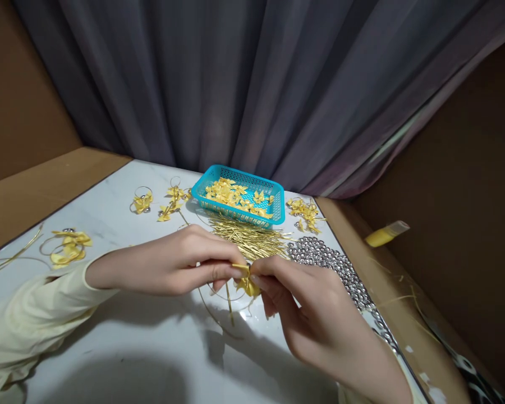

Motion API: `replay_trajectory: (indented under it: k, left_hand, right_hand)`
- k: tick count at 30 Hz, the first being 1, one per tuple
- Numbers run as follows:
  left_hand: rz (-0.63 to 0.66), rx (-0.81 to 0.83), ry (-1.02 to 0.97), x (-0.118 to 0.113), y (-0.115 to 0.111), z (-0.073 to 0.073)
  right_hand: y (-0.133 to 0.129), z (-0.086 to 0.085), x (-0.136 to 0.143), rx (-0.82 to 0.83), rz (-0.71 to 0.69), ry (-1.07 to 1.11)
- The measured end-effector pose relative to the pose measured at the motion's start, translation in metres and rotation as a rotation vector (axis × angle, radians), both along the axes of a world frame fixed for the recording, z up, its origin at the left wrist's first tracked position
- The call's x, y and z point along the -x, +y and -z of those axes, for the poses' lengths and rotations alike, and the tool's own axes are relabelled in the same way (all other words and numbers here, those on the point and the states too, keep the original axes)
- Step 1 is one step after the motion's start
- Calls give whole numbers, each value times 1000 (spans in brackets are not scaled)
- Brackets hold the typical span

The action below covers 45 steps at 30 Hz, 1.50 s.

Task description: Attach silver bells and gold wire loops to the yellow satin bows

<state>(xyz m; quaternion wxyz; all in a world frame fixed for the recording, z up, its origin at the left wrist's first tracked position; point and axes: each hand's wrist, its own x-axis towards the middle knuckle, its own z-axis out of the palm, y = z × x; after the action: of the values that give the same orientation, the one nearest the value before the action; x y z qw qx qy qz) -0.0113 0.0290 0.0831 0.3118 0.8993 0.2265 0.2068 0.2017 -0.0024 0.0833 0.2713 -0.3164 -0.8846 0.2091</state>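
Note:
Between my two hands, above the white marbled board, is a yellow ribbon flower (248, 285) with thin gold wire hanging below it. My left hand (185, 262) pinches its left side between thumb and forefinger. From the right, my right hand (307, 300) pinches the same flower at its upper right edge, fingertips close to those of the left. A small dark spot shows at the top of the flower, too small to make out. Just behind the hands lies a pile of short gold wire pieces (252, 238).
A blue plastic basket (280, 205) holds yellow ribbon flowers. Silver beads (324, 258) spread along the board's right edge. Wired flower pieces (70, 247) lie at left, with more flowers (305, 213) beyond the beads. A yellow tube (385, 233) is at right. A grey curtain (202, 84) hangs behind.

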Motion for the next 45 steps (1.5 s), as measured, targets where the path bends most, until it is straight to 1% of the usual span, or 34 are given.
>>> replay_trajectory:
  k: [3,8,15,19,23,25,30,31,32,36,38,39,41,43,45]
  left_hand:
    - [3,47,-2,0,1,0]
    - [-16,75,28,-1,0,-2]
    - [-31,101,34,-2,-2,-2]
    - [-54,100,27,-2,-1,-1]
    - [-83,71,29,-2,0,0]
    - [-95,57,29,-3,-1,0]
    - [-66,41,44,-3,-3,1]
    - [-59,42,49,-3,-3,2]
    - [-58,45,52,-3,-4,2]
    - [-97,68,44,-4,-5,1]
    - [-97,110,30,-4,-4,0]
    - [-90,150,24,-4,-3,0]
    - [-74,253,8,-4,0,1]
    - [-68,344,-2,-4,2,3]
    - [-69,369,3,-3,3,4]
  right_hand:
    - [-2,-2,-1,-2,2,-22]
    - [-7,-3,-4,16,22,-120]
    - [-9,4,0,-106,16,-149]
    - [-8,11,6,-176,72,-121]
    - [-6,15,11,-166,130,-16]
    - [-7,16,13,-180,167,1]
    - [-14,18,16,-331,236,-101]
    - [-14,17,15,-327,232,-113]
    - [-15,16,14,-291,217,-114]
    - [-8,5,6,33,122,-59]
    - [-2,2,3,113,69,-14]
    - [0,2,1,114,44,1]
    - [3,3,1,65,21,6]
    - [2,7,1,-11,45,-24]
    - [-2,10,3,-94,95,-78]
